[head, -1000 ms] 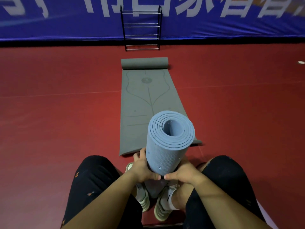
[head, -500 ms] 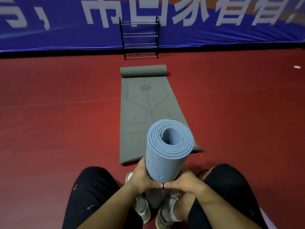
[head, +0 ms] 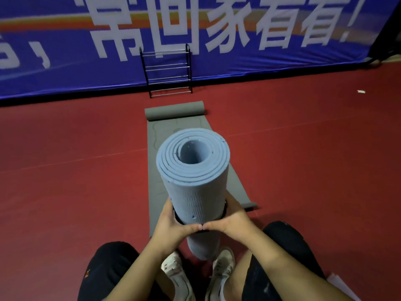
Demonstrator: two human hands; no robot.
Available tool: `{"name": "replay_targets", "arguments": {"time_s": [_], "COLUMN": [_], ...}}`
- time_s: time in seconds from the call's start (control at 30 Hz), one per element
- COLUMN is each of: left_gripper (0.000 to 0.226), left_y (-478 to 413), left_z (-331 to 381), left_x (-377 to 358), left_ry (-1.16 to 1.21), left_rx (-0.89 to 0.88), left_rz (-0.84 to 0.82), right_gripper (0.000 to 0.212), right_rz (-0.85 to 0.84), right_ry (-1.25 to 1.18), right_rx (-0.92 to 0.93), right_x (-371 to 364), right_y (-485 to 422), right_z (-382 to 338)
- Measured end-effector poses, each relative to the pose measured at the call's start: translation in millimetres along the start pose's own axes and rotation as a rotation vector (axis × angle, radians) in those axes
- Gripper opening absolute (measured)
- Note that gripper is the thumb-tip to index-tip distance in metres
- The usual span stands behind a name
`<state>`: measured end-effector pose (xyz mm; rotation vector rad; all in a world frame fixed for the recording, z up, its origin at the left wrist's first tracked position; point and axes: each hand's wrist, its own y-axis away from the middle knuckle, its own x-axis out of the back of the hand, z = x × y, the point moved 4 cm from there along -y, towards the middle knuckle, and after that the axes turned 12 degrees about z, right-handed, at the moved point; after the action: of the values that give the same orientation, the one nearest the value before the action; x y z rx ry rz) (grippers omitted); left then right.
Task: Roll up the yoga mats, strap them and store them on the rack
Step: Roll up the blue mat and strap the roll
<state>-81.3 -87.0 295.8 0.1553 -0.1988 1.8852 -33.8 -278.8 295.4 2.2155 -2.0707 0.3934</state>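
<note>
Blue mat [head: 193,192], rolled up, stands on its end with the lower end between our two shoes [head: 175,272], leaning a little away from us. Our left hand [head: 173,222] and right hand [head: 233,220] both grip it at a black strap [head: 226,210], with the thumbs touching in front. Behind it the grey mat [head: 153,181] lies flat on the red floor [head: 65,170], its far end rolled, near the black rack [head: 166,70].

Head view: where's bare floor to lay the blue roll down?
Bare red floor left of the grey mat, up to the banner, and right of it, out to the white scrap. A narrow strip between its rolled end and the rack. Crowded at the shoes: left hand, right hand, blue roll.
</note>
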Motion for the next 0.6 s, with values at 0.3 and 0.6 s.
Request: {"name": "replay_targets", "arguments": {"time_s": [0.3,0.6], "left_gripper": [0.086,0.073], "left_y": [-33.0,5.5], "left_z": [100.5,109.5], "left_x": [-44.4,-158.9], "left_ry": [0.126,0.326], "left_rx": [-0.130,0.060], "left_rz": [-0.026,-0.086], "right_gripper": [0.087,0.084], "right_rz": [0.052,-0.068], "right_ry": [0.094,0.492], "right_rx": [0.190,0.195], "right_x": [70.2,182.4], "right_y": [-51.4,-42.1], "right_z": [-89.3,-98.7]}}
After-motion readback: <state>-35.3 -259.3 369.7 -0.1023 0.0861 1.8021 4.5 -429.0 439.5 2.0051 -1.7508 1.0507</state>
